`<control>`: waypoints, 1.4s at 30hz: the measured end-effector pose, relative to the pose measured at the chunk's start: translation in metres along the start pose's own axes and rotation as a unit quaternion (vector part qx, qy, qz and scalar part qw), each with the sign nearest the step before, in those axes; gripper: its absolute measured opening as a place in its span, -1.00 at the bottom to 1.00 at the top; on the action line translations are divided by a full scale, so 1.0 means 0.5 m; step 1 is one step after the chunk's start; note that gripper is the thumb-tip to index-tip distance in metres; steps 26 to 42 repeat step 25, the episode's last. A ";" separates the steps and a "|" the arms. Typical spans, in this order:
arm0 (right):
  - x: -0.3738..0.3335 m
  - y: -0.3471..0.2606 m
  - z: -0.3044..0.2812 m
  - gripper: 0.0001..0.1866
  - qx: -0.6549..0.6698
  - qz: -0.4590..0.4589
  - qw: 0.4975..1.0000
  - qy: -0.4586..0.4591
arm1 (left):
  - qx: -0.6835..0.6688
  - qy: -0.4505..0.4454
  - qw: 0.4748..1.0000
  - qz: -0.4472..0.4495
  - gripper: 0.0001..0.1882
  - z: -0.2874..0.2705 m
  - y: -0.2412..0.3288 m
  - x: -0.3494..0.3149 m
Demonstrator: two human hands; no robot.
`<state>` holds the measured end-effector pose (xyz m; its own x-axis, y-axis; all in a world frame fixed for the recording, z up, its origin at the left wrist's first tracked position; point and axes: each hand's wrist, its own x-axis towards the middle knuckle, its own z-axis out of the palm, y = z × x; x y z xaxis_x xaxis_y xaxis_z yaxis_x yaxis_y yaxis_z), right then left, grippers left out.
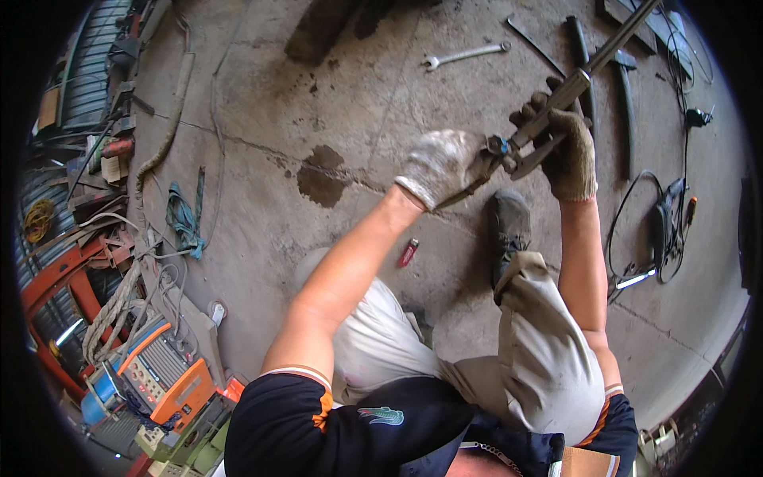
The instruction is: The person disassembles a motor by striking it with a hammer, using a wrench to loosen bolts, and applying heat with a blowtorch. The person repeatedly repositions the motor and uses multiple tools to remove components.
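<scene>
A long grey metal tool [554, 114] with a thick barrel, a side lever and a thin rod slants up to the right in front of me; its exact kind is not clear. My right hand [571, 151], in a worn, dirty glove, wraps round the barrel. Closed about its lower end is my left hand [449, 165], in a pale stained glove, beside a small blue part [497, 145]. A dark strip shows under the left glove, and most of those fingers are hidden. On the floor between my legs lies a red lighter [409, 253].
A combination wrench [467, 56], a thin bar [536, 46] and a hammer [630, 119] lie on the far floor. Corded gear [668, 226] lies at the right. An orange welding machine [165, 372], ropes [119, 306] and scrap crowd the left. A dark stain [322, 176] marks the concrete.
</scene>
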<state>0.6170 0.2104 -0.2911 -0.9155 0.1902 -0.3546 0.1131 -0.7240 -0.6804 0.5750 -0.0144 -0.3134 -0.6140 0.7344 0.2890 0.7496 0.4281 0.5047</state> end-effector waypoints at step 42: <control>-0.014 -0.003 -0.036 -0.32 0.046 0.040 0.998 -0.009 | -0.079 -0.553 0.772 -0.303 -0.55 0.017 0.141 -0.247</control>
